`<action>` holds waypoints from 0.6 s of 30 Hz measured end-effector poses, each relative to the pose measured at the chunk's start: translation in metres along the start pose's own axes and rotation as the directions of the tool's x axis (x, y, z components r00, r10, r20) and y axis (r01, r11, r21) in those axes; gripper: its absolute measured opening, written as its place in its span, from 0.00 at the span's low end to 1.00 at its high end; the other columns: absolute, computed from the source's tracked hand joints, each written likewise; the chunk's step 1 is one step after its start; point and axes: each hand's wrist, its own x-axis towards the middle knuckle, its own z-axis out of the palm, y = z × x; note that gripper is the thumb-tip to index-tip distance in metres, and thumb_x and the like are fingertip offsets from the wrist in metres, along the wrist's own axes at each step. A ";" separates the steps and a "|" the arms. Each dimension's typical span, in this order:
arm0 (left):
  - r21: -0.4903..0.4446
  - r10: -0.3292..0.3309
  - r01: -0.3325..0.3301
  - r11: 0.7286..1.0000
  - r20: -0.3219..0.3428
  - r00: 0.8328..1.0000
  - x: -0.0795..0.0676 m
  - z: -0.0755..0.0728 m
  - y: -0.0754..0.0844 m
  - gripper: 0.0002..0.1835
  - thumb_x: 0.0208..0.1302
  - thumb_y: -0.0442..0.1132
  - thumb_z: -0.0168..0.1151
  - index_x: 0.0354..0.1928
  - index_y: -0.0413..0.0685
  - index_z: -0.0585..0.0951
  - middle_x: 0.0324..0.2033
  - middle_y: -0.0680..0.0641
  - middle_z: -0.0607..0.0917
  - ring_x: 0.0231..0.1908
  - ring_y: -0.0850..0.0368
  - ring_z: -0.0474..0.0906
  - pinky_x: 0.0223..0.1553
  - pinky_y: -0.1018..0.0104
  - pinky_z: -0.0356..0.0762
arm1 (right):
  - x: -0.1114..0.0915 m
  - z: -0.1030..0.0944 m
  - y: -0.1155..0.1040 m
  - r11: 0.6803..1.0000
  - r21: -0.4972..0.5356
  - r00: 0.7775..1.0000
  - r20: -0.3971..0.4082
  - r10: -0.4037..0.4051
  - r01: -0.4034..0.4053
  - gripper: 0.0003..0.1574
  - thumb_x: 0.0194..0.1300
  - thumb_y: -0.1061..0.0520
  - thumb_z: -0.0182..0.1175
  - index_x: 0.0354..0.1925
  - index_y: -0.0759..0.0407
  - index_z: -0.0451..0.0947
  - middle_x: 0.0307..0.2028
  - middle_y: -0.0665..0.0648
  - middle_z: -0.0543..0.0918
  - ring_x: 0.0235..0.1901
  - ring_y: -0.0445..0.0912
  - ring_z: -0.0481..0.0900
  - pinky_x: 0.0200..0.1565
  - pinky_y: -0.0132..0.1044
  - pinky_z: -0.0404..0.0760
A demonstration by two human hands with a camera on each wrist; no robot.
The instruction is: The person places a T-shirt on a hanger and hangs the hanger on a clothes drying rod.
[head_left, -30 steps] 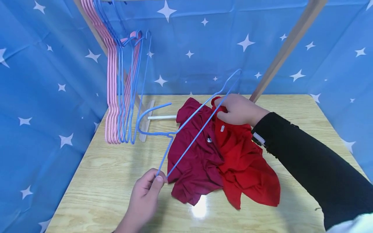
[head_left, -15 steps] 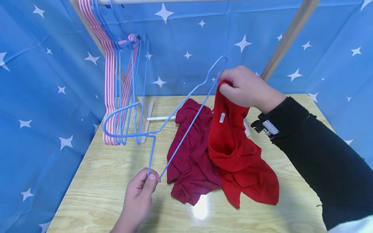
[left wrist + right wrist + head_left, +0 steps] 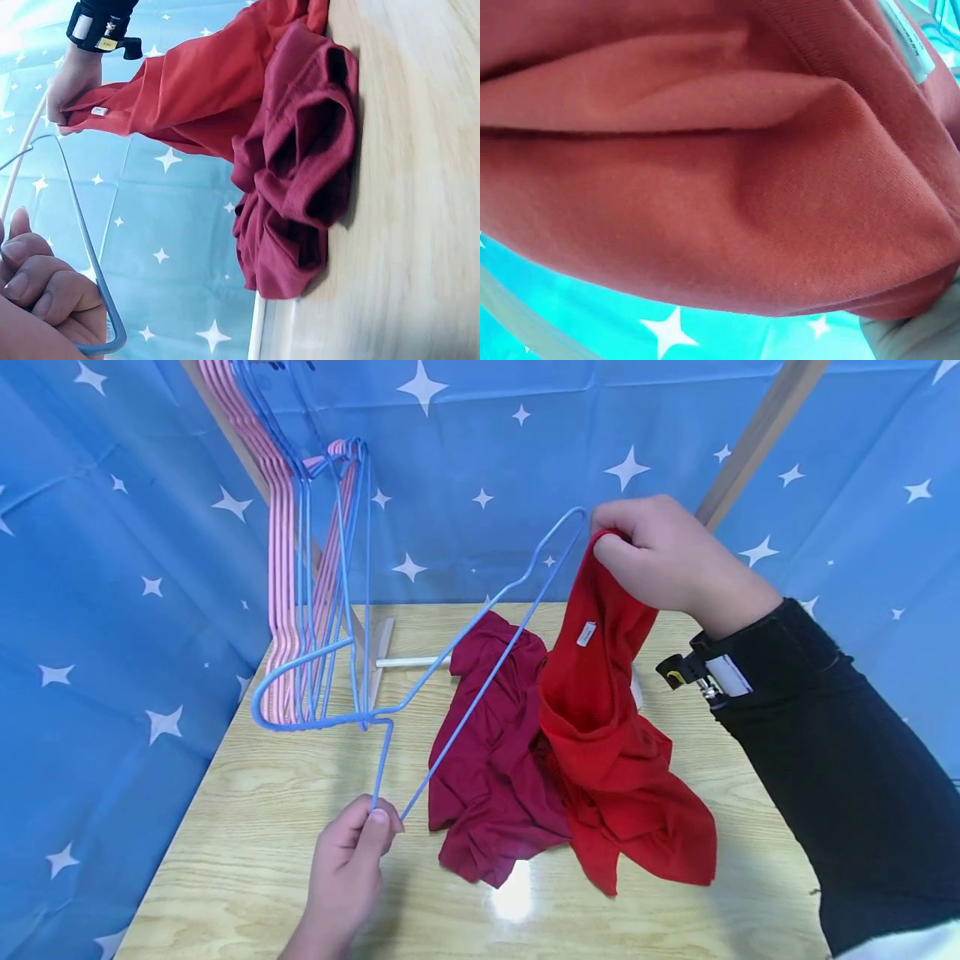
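Note:
My left hand (image 3: 347, 864) pinches one corner of a blue wire hanger (image 3: 315, 723), whose hook points left; the other end rises toward the upper right. With my right hand (image 3: 667, 556) I grip the edge of a red garment (image 3: 600, 693), near a small white label (image 3: 587, 633). That edge is raised, while the lower part lies crumpled on the table. Hanger tip and red cloth are close, but I cannot tell whether they touch. A maroon garment (image 3: 498, 768) lies beside the red one. Red fabric (image 3: 705, 210) fills most of the right wrist view.
Several pink hangers (image 3: 281, 568) and blue hangers hang from a rack at the left. Its wooden post (image 3: 765, 439) slants at the right, and a white bar (image 3: 412, 662) runs low behind the clothes. Starry blue curtain (image 3: 487, 460) surrounds the wooden table (image 3: 225, 877).
My right hand has lifted the red garment's edge up and to the right, off the table. The left hand has shifted slightly left with the hanger, whose hook has swung left.

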 end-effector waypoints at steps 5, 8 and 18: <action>-0.022 0.025 -0.025 0.999 0.024 0.999 -0.002 -0.002 -0.003 0.16 0.70 0.20 0.41 0.31 0.39 0.76 0.15 0.51 0.60 0.19 0.58 0.57 0.19 0.64 0.58 | 0.001 0.000 0.005 0.996 0.011 0.996 -0.025 0.088 -0.088 0.12 0.67 0.56 0.43 0.31 0.57 0.72 0.22 0.58 0.72 0.24 0.50 0.71 0.31 0.43 0.68; -0.006 0.006 -0.006 1.000 0.045 0.999 -0.004 -0.002 -0.004 0.16 0.71 0.21 0.41 0.31 0.41 0.76 0.16 0.51 0.61 0.19 0.57 0.57 0.18 0.64 0.58 | 0.002 0.001 0.005 0.993 0.041 0.993 -0.036 0.115 -0.113 0.14 0.69 0.54 0.43 0.38 0.57 0.74 0.27 0.57 0.75 0.28 0.50 0.72 0.33 0.43 0.69; 0.019 -0.033 0.032 0.999 0.056 0.998 -0.005 0.001 -0.003 0.15 0.72 0.23 0.42 0.31 0.41 0.76 0.15 0.51 0.60 0.17 0.57 0.56 0.17 0.65 0.58 | 0.002 0.005 0.004 0.985 0.104 0.988 -0.051 0.144 -0.138 0.15 0.71 0.51 0.43 0.42 0.56 0.74 0.34 0.54 0.77 0.33 0.49 0.74 0.36 0.42 0.72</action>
